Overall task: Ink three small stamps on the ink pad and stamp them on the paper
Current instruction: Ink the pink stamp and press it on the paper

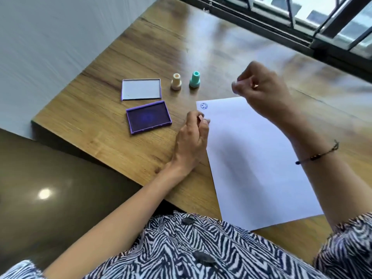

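Two upright stamps: cream [176,81] and teal [194,79]; one ink pad [148,117]; one lid [141,89]; one paper [255,164].

Two upright stamps [185,81] beside open ink pad [149,117]

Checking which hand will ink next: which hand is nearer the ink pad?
Left. The left hand rests on the table just right of the ink pad, at the paper's edge. The right hand is raised farther right, above the paper.

Your head camera looks steeply down and forward at the table [124,63], close above your fingers [196,117]; window beyond them.
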The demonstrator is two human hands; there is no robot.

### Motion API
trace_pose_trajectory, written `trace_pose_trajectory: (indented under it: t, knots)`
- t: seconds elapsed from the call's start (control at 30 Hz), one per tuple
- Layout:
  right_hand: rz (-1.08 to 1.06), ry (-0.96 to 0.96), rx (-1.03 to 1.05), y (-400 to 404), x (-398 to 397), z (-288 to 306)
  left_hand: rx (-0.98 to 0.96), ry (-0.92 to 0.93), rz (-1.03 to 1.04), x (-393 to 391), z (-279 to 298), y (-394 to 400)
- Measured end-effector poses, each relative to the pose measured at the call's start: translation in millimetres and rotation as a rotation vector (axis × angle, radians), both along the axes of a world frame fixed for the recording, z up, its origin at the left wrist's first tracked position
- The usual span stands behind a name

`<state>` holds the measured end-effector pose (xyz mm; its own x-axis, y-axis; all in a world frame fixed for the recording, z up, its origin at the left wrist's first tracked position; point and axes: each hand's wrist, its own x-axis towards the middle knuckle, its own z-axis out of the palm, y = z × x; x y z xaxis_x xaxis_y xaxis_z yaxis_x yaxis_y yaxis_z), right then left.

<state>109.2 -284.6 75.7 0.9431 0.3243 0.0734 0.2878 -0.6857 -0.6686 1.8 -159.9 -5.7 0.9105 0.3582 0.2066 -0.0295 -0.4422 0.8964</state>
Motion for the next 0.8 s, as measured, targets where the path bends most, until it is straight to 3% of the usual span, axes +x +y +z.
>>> trace_pose_trajectory:
  t: [0.2, 0.4, 0.8]
  knots:
    - [0.025, 0.077, 0.099, 5, -10, -11, -0.057, 0.033, -0.013, -2, 7, 0]
    - [0.163, 0.302, 0.335, 11, -24, -9, -0.434, 0.05, -0.063, 0, 19, 9]
    - [0.199, 0.156, 0.219, 15, -40, -8, -0.589, 0.053, -0.133, 6, 35, 16]
